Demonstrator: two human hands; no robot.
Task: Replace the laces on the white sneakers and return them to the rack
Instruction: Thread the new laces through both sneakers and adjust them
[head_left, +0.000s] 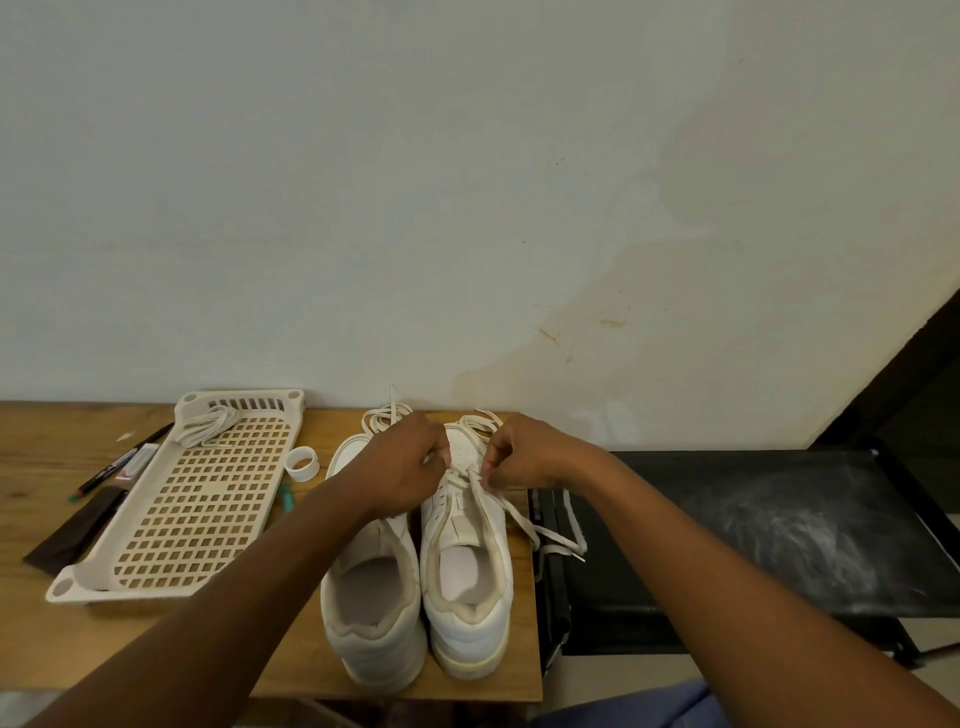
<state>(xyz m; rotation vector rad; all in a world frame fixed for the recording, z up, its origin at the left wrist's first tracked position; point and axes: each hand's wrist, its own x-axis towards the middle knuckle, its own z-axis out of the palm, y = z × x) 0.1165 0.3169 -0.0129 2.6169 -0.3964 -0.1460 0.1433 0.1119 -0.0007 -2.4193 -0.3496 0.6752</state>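
Head view: my left hand (410, 467) and right hand (519, 457), fingers curled, each pinch the cream flat lace (511, 512) over the right white leather sneaker (467, 561), which stands beside its pair (371, 597) on the wooden counter (156, 639); perforated cream plastic rack (192, 509) lies left.

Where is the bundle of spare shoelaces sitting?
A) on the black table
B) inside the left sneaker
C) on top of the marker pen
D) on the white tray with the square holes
D, because the bundle of laces lies at the far end of the perforated white tray, left of the two white sneakers, while both hands work the lace on the right sneaker.
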